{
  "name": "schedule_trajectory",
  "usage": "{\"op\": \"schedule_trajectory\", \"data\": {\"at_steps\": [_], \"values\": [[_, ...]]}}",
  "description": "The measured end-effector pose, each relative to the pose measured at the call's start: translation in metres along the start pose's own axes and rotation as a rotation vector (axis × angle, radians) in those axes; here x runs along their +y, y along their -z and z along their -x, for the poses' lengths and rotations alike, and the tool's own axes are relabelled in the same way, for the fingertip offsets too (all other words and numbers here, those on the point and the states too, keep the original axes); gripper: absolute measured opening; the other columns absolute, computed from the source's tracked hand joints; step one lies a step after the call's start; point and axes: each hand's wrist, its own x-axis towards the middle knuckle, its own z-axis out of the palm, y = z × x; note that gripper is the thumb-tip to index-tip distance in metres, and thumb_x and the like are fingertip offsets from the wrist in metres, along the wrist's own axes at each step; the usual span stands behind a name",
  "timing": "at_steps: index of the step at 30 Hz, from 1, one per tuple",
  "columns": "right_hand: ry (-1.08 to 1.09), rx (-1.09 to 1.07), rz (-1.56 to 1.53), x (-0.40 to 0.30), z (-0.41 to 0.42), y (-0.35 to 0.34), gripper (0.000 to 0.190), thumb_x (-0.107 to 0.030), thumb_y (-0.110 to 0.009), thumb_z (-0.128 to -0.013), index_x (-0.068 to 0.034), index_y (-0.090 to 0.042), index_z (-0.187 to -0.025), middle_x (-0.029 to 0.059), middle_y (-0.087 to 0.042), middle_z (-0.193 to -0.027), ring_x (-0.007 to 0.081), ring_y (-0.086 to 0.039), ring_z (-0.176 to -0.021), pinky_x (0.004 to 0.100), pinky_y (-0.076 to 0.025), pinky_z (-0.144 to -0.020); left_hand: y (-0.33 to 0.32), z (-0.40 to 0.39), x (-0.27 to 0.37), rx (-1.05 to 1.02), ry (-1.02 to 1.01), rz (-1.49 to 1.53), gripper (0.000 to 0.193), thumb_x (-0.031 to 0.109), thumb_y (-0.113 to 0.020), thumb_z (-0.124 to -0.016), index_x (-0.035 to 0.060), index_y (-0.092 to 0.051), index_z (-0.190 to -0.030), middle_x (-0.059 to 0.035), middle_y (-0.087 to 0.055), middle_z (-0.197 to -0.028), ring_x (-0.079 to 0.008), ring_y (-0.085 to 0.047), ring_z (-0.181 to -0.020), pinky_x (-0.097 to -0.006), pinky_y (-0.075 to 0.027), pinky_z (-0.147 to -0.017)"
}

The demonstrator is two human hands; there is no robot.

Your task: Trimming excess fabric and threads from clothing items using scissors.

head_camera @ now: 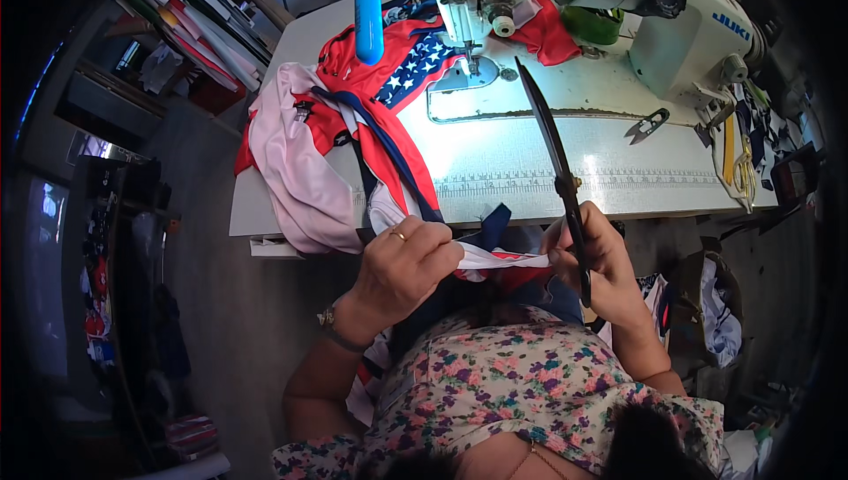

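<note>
My left hand [407,274], with a ring on one finger, grips one end of a white fabric strip [500,259] in front of the table edge. The strip's other end is pinched between the fingers of my right hand [593,268]. That same hand also holds black fabric shears [563,175], their blades pointing up over the table. A red, navy and white star-patterned garment [414,72] lies left of the sewing machine needle. Its pale pink-white part [298,182] drapes over the table's left front edge, and other parts run down towards my left hand.
The Juki sewing machine [676,49] spans the back of the table [596,198]. Thread snips [647,126] lie on the right of the tabletop. A blue lamp [369,23] hangs near the machine head. Fabric pieces [185,23] hang at the far left; a bag with cloth [719,311] stands lower right.
</note>
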Motion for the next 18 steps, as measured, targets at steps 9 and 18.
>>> {"op": "schedule_trajectory", "data": {"at_steps": [9,18], "values": [[0.036,0.04,0.035,0.008,0.001,0.002,0.016,-0.004,-0.054,-0.081,-0.007,-0.039,-0.083,0.0066,-0.052,-0.084,0.0043,-0.044,-0.064,0.0163,-0.035,-0.055,-0.001,-0.002,-0.005,-0.103,0.258,0.349,0.016,-0.003,-0.056,-0.064,0.0049,-0.054,-0.078,-0.0066,-0.053,-0.082,-0.0248,-0.052,-0.077,-0.0333,-0.034,-0.078],[0.046,0.049,0.016,0.013,-0.002,0.001,0.016,-0.002,-0.053,-0.081,-0.007,-0.038,-0.083,0.0062,-0.051,-0.083,0.0044,-0.043,-0.066,0.0176,-0.037,-0.058,0.001,-0.003,-0.003,-0.057,0.376,0.695,0.016,0.009,-0.067,-0.07,0.0057,-0.063,-0.085,-0.005,-0.059,-0.076,-0.0175,-0.057,-0.073,-0.0283,-0.039,-0.07]]}}
